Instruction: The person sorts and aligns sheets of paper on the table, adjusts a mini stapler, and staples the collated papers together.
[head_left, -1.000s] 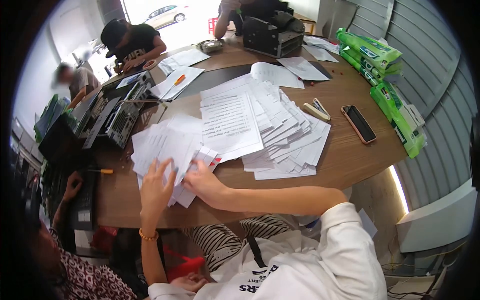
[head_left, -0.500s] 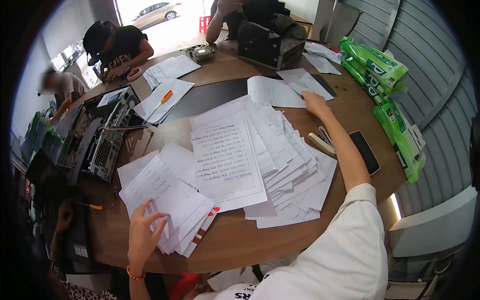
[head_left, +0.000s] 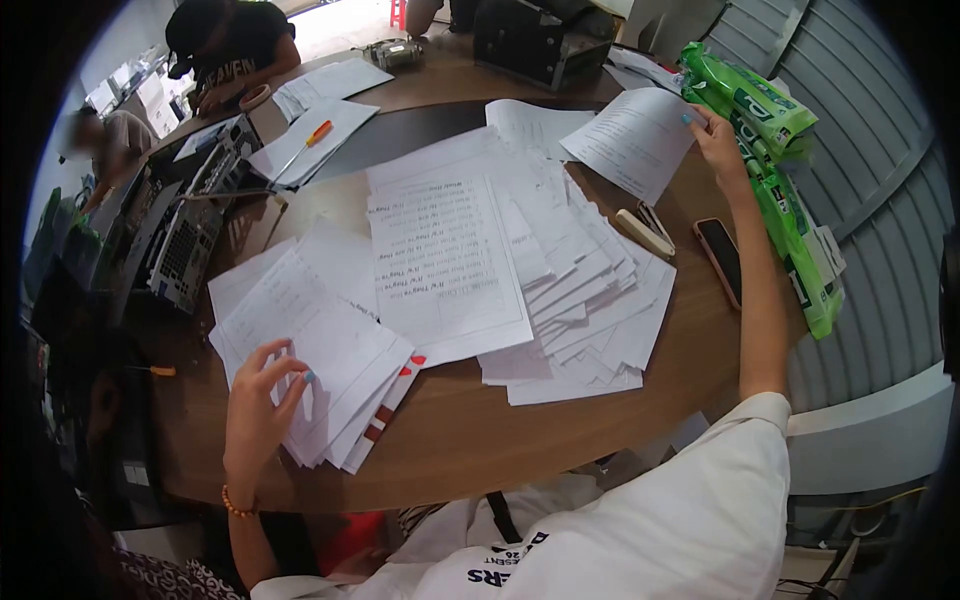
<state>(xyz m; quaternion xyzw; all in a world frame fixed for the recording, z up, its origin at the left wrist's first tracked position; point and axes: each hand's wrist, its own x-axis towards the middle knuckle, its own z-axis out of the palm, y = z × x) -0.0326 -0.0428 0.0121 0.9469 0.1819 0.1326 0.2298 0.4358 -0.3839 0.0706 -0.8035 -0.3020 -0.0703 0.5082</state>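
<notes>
My right hand [head_left: 715, 145] pinches the edge of a printed sheet of paper [head_left: 632, 145], which is lifted and curved at the far right of the table. Beneath that sheet's left side lies another white paper [head_left: 525, 128]. My left hand [head_left: 262, 395] hovers over or rests lightly on a stack of handwritten papers [head_left: 335, 335], fingers bent and apart, holding nothing; whether the fingertips touch cannot be made out. Between the hands are a printed worksheet [head_left: 450, 265] and a fanned pile of papers [head_left: 590, 300]. A cream stapler [head_left: 645, 232] lies right of the pile.
A phone [head_left: 718, 258] lies near my right forearm, with green packs [head_left: 790, 220] along the right edge. An opened computer case [head_left: 190, 230] stands at the left. Beyond are an orange screwdriver [head_left: 318, 133] on papers, a black metal box [head_left: 540, 45] and a person [head_left: 240, 50] bent over the table.
My right hand has moved right and up, raising the sheet off the paper below it. My left hand keeps its place over the stack. The whole view has tilted down slightly.
</notes>
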